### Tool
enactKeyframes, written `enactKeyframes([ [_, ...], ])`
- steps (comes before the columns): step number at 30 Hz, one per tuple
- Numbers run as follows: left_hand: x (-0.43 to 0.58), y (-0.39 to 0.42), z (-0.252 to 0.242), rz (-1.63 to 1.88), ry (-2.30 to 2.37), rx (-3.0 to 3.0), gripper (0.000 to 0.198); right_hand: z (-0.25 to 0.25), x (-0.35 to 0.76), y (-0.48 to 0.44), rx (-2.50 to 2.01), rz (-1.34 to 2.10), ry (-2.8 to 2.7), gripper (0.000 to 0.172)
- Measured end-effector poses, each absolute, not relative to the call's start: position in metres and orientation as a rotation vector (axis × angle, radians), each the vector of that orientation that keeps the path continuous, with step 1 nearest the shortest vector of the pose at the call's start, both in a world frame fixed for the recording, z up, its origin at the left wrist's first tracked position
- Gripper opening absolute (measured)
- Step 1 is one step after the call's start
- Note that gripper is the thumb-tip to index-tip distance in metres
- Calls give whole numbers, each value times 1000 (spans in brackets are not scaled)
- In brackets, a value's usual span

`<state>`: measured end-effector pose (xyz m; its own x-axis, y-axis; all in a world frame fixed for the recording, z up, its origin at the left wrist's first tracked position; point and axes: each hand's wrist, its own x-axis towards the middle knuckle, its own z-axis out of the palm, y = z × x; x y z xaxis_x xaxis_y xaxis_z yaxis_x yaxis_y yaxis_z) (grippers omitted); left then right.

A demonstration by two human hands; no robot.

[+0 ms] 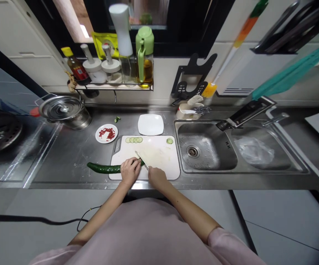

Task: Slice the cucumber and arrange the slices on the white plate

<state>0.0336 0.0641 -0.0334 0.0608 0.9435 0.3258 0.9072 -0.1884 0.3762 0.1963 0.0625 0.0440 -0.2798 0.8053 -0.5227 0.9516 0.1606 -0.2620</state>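
Observation:
A long dark green cucumber (104, 168) lies across the lower left of the white cutting board (159, 154), its left end past the board's edge. My left hand (130, 171) is closed over its right part. My right hand (157, 177) grips the handle of a knife (142, 159), whose blade slants up and left at the cucumber's right end. Several pale cucumber slices (134, 140) sit in a row at the board's upper left, and another piece (169, 141) is at the upper right.
Behind the board is a white square plate (150, 124); a round plate (106, 133) with red pieces stands to the left. Farther left is a lidded steel pot (65, 112). The sink (207, 147) adjoins the board's right side. Bottles stand on a rear shelf (115, 87).

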Motion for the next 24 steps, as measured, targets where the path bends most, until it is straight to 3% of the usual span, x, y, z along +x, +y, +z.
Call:
enactKeyframes([
  [15, 35, 66, -29, 809, 1948, 2235, 21, 26, 189, 70, 1737, -771, 2202, 31],
  [24, 36, 72, -12, 628, 1978, 2051, 24, 33, 202, 78, 1736, -777, 2221, 31],
])
